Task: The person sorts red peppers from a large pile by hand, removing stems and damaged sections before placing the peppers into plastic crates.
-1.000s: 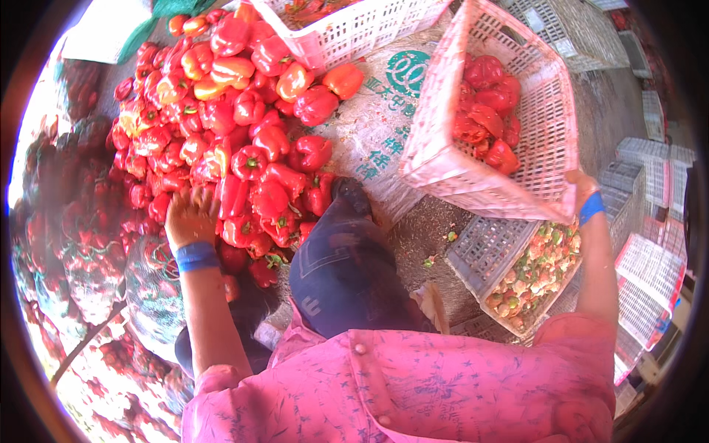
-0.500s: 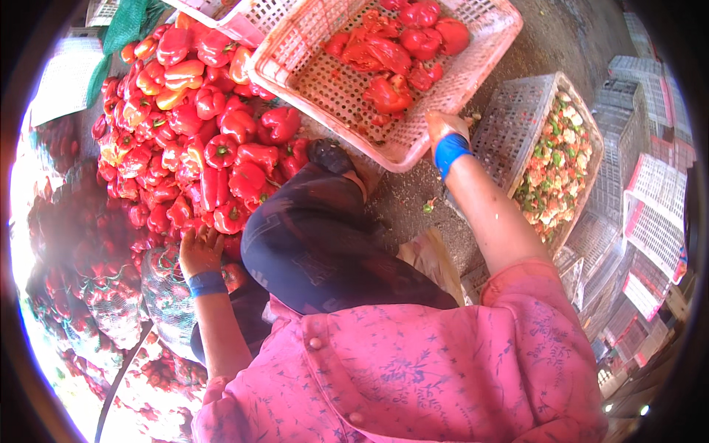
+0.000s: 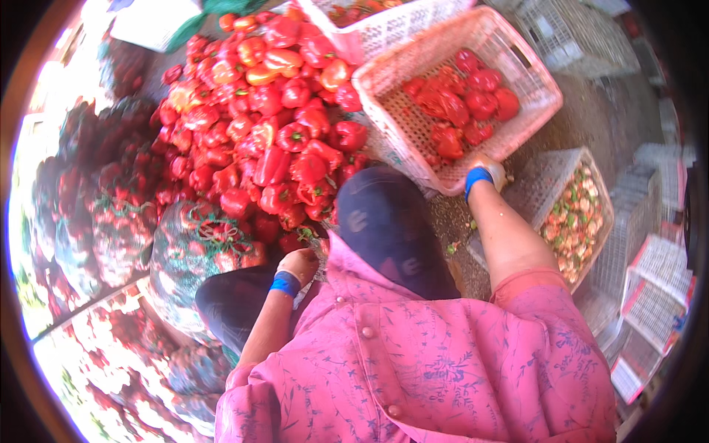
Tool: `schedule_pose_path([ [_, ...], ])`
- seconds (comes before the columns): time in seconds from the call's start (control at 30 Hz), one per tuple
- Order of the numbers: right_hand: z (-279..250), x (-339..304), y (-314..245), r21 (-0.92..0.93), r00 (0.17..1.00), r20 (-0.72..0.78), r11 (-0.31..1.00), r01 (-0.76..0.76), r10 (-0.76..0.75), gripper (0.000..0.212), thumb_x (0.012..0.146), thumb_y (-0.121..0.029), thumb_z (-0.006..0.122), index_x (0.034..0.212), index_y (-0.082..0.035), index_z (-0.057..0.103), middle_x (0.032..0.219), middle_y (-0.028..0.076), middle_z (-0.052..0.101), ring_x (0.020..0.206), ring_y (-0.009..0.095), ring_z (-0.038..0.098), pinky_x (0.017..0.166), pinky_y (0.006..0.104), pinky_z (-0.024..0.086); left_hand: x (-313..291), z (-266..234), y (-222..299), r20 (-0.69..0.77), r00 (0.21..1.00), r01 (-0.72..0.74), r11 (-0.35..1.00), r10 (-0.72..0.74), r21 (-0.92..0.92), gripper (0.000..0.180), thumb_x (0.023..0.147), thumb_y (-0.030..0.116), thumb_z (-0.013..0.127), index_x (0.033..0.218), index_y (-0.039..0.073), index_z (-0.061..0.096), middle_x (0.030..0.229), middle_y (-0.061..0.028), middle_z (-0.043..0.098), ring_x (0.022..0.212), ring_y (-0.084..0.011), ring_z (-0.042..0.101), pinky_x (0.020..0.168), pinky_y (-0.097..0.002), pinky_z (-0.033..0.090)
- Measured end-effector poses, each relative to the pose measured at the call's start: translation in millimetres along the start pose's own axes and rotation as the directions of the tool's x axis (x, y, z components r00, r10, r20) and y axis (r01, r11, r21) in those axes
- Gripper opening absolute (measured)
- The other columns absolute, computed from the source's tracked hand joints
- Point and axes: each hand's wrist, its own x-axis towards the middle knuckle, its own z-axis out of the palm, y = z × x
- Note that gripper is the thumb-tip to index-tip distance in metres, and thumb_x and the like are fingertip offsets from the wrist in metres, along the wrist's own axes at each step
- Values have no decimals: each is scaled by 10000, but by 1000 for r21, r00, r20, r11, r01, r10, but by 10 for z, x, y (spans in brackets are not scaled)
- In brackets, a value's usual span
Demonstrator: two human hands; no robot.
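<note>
Pink crate (image 3: 421, 59) | red peppers (image 3: 480, 103) inside | right hand (image 3: 491, 166) at rim

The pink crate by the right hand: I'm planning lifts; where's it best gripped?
Probably by the slot at the right end of the pink crate, coming from the right: that opening offers a handhold; the pepper pile crowds the left end.
</note>
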Motion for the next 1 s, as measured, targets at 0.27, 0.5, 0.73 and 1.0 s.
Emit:
schedule_pose_path([
  [0.27,223,357,167,187,996,-65,980,73,-61,487,706,-309,791,970,95,726,979,177,725,804,296,673,796,409,544,-328,-509,545,-401,882,-40,810,-246,-585,380,959,388,651,908,17,719,735,-92,696,637,-227,663,612,-352,529],
  [0.5,174,927,378,87,999,33,996,-16,13,593,786,-434,782,961,128,711,953,173,726,745,252,653,740,409,556,-195,-1264,815,-471,730,-435,194,-495,-879,361,1039,318,535,792,56,565,611,-43,504,527,-165,516,557,-330,495],
  [0.73,-92,1061,480,-4,976,-60,977,211,-211,678,771,-442,840,1074,148,701,1113,176,703,945,216,623,910,347,500,74,-1467,648,-253,734,-396,-95,-630,-913,334,1030,372,562,903,68,618,702,-74,608,625,-222,581,670,-407,524],
  [1.0,-50,490,197,138,987,-17,978,-159,163,675,853,-463,735,1281,49,639,1184,152,655,966,265,614,910,397,505,-139,-1309,703,-166,718,-290,-73,-676,-954,272,1022,295,584,1022,25,615,843,-91,645,775,-235,638,761,-389,534],
])
